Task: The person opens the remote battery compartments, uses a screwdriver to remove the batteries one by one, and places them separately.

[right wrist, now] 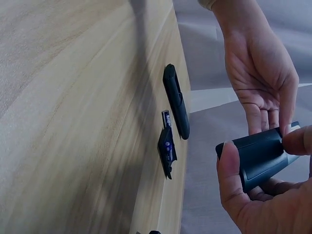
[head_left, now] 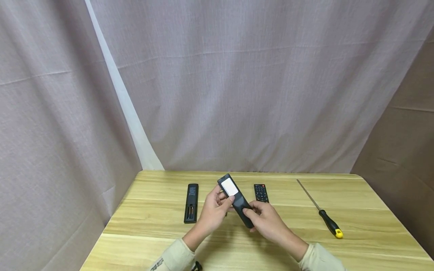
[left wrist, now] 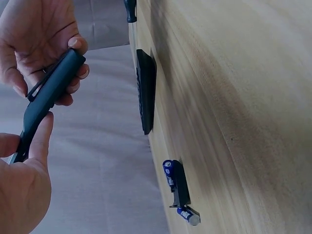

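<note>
I see both hands raised a little above the worktop (head_left: 366, 222), sharing one black remote (head_left: 236, 200) that is turned back side up, with a white label (head_left: 229, 186) near its far end. The left hand (head_left: 213, 211) has its fingers curled round the remote's upper part, thumb lying across the back just below the label. The right hand (head_left: 268, 222) pinches the near end, its fingertips closed on the remote's lower edge. So each grip is closed on that same remote, and the remote touches nothing on the worktop.

From the left wrist view, the remote (left wrist: 48, 97) runs slantwise between the two hands, the left hand's thumb (left wrist: 41, 139) pressed along its side. From the right wrist view, the right hand's thumb (right wrist: 229, 170) lies on the remote's end (right wrist: 258, 156), with the left hand (right wrist: 261, 73) open-palmed behind it.

Taking the held remote as my landmark: to its left on the worktop lies a second black remote (head_left: 191, 203), back up, with its battery bay open. Just right of the held remote, partly behind the right hand, a third remote (head_left: 261, 192) lies buttons up. Well to the right lies a screwdriver (head_left: 322, 210) with a black and yellow handle, its shaft pointing away from me.

Under the hands, only the wrist views show a loose black cover (left wrist: 180, 183) flat on the worktop with two blue batteries (left wrist: 168, 171) just beside it.

Grey curtain (head_left: 237, 82) hangs behind the worktop.
</note>
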Action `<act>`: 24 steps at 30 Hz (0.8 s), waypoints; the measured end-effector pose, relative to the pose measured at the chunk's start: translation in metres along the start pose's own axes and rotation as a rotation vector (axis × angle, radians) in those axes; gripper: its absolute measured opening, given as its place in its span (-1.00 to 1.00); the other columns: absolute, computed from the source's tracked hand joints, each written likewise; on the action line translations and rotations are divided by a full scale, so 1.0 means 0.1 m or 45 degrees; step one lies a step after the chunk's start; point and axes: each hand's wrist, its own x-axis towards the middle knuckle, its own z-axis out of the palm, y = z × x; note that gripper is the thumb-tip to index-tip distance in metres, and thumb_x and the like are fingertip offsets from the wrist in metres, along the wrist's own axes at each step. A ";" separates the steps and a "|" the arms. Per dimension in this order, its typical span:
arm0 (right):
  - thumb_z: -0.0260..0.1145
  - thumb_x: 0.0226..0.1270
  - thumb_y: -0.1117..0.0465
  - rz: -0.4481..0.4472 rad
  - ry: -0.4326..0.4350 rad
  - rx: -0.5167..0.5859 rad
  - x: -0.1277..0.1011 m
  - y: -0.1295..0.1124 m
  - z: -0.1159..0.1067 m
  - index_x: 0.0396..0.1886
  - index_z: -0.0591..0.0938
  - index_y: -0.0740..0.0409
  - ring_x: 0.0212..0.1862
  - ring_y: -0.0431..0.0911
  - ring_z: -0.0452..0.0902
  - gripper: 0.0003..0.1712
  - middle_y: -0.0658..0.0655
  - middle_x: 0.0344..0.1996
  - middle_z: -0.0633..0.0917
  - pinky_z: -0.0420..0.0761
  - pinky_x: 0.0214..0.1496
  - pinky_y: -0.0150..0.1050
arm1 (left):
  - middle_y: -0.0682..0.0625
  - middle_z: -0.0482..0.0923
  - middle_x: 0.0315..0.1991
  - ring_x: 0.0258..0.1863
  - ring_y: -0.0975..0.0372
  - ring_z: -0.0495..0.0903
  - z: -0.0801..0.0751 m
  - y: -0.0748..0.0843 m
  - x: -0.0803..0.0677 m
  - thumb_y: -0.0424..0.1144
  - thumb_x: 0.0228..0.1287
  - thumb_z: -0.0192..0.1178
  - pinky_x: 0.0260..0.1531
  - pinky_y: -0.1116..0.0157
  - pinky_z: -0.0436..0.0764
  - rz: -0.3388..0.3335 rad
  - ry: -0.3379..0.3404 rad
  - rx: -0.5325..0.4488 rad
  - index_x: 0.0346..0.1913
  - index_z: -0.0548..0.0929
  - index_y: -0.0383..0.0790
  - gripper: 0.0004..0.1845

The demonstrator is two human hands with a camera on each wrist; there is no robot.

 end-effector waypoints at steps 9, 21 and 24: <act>0.34 0.54 0.11 -0.064 0.058 -0.111 -0.05 -0.02 0.00 0.26 0.70 0.23 -0.13 -0.14 0.69 -0.57 0.10 -0.13 0.82 0.79 -0.31 -0.30 | -0.41 0.73 0.14 0.05 -0.08 0.83 -0.03 -0.01 0.00 -0.42 0.60 0.13 -0.04 0.17 0.92 0.002 0.030 0.019 0.45 0.40 -0.37 -0.55; 0.43 0.34 0.38 -0.485 0.234 -0.296 -0.19 0.02 -0.03 -0.02 0.83 0.03 -0.30 -0.34 0.44 -0.71 -0.04 -0.14 0.75 0.55 -0.38 -0.47 | -0.41 0.74 0.12 -0.01 -0.05 0.84 -0.05 -0.04 0.02 -0.44 0.58 0.15 -0.04 0.09 0.92 -0.001 0.083 0.017 0.42 0.42 -0.40 -0.56; 0.41 0.34 0.41 -0.545 0.191 -0.315 -0.21 0.05 -0.05 -0.08 0.83 0.03 -0.36 -0.37 0.44 -0.74 -0.08 -0.19 0.75 0.58 -0.39 -0.47 | -0.42 0.74 0.11 -0.03 -0.02 0.85 -0.06 -0.04 0.02 -0.43 0.58 0.15 -0.05 0.12 0.92 0.000 0.087 0.024 0.41 0.42 -0.40 -0.56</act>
